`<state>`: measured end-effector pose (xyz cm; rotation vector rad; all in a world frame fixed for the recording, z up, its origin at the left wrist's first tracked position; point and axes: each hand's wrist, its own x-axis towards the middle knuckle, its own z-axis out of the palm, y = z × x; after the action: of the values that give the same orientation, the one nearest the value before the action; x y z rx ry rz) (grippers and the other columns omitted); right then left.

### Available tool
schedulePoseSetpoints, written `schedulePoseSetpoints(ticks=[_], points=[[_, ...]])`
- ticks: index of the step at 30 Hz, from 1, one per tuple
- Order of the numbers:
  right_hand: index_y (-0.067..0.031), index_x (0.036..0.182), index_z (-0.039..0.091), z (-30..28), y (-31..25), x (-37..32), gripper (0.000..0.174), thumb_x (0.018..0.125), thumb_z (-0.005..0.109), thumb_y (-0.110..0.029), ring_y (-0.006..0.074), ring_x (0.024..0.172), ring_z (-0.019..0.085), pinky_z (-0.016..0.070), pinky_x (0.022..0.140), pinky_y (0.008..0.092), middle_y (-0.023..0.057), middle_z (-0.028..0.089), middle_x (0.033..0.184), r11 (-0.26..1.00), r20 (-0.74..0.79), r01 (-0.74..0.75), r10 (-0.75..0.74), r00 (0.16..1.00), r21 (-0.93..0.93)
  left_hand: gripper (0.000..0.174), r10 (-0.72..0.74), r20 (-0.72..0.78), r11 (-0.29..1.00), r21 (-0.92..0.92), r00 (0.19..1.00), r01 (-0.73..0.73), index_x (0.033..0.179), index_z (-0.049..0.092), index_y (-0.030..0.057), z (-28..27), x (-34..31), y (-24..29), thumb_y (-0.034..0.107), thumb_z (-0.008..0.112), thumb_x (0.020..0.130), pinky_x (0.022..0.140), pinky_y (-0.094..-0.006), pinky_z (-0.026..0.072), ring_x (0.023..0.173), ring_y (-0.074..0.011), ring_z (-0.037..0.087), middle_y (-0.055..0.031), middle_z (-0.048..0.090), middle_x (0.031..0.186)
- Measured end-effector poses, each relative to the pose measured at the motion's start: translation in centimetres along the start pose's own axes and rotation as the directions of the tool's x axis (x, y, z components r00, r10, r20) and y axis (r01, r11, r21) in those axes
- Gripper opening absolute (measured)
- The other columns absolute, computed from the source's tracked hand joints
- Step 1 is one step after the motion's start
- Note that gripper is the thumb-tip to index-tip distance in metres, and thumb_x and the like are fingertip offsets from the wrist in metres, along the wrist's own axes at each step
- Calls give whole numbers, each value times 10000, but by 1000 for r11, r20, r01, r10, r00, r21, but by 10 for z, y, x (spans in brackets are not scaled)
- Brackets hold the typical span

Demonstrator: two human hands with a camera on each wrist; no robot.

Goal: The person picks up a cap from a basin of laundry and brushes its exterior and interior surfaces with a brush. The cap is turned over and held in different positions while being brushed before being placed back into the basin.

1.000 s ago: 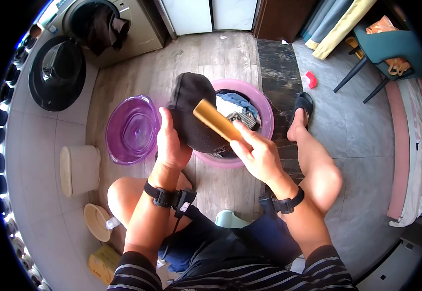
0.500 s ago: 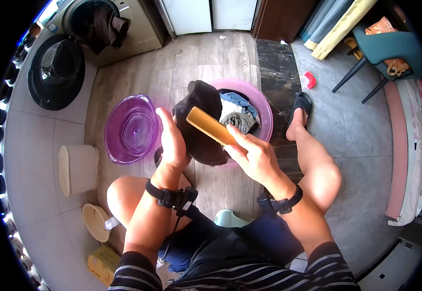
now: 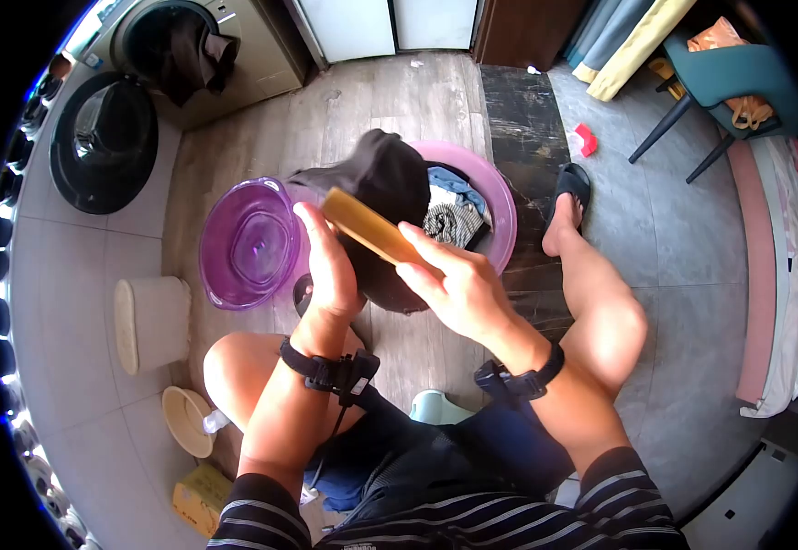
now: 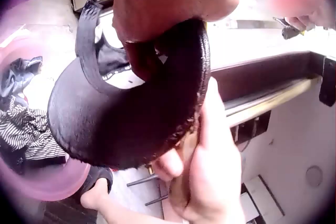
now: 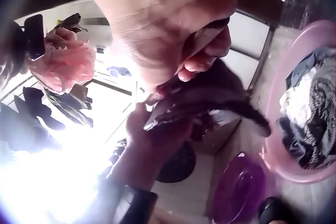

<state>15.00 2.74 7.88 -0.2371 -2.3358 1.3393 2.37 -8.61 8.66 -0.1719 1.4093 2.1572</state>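
Note:
My left hand holds a dark cap by its brim, with the crown pointing away from me. In the left wrist view, fingers curl in over the underside of the brim, whose edge looks frayed. My right hand grips a brush with a flat, yellow-brown wooden back. It lies slantwise over the cap, its far end close to the left fingertips. The brush's underside is hidden against the cap. The right wrist view shows the right fingers curled above the wet-looking cap.
Behind the cap stands a pink basin of clothes. An purple basin is to the left. A washing machine with its door open and dark cloth hanging out stands at the far left. A bin and a chair flank the area.
The brush has slid left across the cap toward the left fingertips, and the right hand went with it. The cap dipped, then its crown tipped up and to the right.

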Motion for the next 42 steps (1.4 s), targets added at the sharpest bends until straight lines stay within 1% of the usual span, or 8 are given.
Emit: schedulePoseSetpoints(ticks=[9, 11, 12, 15, 18, 24, 28, 42], points=[[-69, 1284, 587, -32, 11, -19, 451, 858, 699, -166, 263, 772, 699, 548, 688, 301, 146, 695, 873, 986, 236, 50, -11, 972, -159, 785, -34, 50, 969, -245, 998, 45, 1312, 516, 9, -24, 20, 37, 667, 297, 944, 1004, -418, 441, 1163, -308, 550, -143, 579, 1285], [-43, 1276, 586, -39, 31, -14, 432, 874, 687, -166, 227, 869, 707, 548, 757, 295, 161, 702, 992, 989, 64, -6, 15, 998, -149, 770, -2, 52, 966, -258, 999, 15, 1321, 513, 18, -25, 20, 38, 659, 310, 946, 1012, -419, 435, 1173, -309, 545, -139, 573, 1300], [-16, 1268, 582, -41, 36, -11, 402, 903, 658, -169, 189, 984, 684, 531, 836, 289, 176, 674, 1125, 981, 32, -183, 185, 982, -66, 770, 4, 34, 969, -249, 999, 5, 1322, 515, 23, -23, 17, 41, 663, 317, 943, 1015, -419, 432, 1176, -309, 543, -139, 571, 1303], [-16, 1324, 524, -30, 38, -1, 408, 968, 586, -206, 70, 693, 592, 484, 627, 217, 42, 666, 908, 941, -79, -209, 237, 968, 264, 732, -52, 113, 955, -285, 992, 83, 1311, 532, 41, -21, 9, 40, 651, 395, 930, 1013, -411, 434, 1158, -296, 552, -123, 587, 1281], [-60, 1271, 560, -26, 29, 6, 350, 985, 561, -261, -11, 536, 389, 301, 458, 158, -49, 553, 790, 674, 102, -442, 481, 871, 592, 695, -126, 180, 965, -206, 975, 163, 1299, 543, 45, -15, 1, 34, 623, 446, 926, 998, -404, 444, 1141, -284, 560, -115, 594, 1269], [-91, 1178, 505, -33, 39, 13, 341, 967, 575, -348, 24, 501, 422, 351, 430, 163, 2, 602, 883, 383, 186, -484, 601, 778, 787, 523, -228, 468, 919, -185, 854, 347, 1312, 504, 0, -10, -13, 18, 365, 527, 938, 1003, -422, 442, 1140, -300, 572, -172, 580, 1266], [-122, 1067, 484, -44, 31, 13, 332, 899, 679, -331, 39, 517, 444, 360, 418, 168, -58, 404, 737, 409, 224, -499, 557, 799, 764, 470, -225, 580, 949, -51, 783, 311, 1266, 527, -29, -13, -12, 10, 236, 596, 885, 1004, -417, 443, 1122, -288, 586, -169, 607, 1220], [-85, 1195, 492, -50, 28, 17, 395, 855, 675, -169, 36, 545, 459, 348, 413, 158, -43, 490, 802, 479, 136, -396, 491, 861, 783, 741, -107, 615, 989, -13, 781, 146, 1415, 397, 18, -5, -28, 18, -30, 702, 741, 1123, -406, 282, 1287, -268, 455, -117, 510, 1368]])
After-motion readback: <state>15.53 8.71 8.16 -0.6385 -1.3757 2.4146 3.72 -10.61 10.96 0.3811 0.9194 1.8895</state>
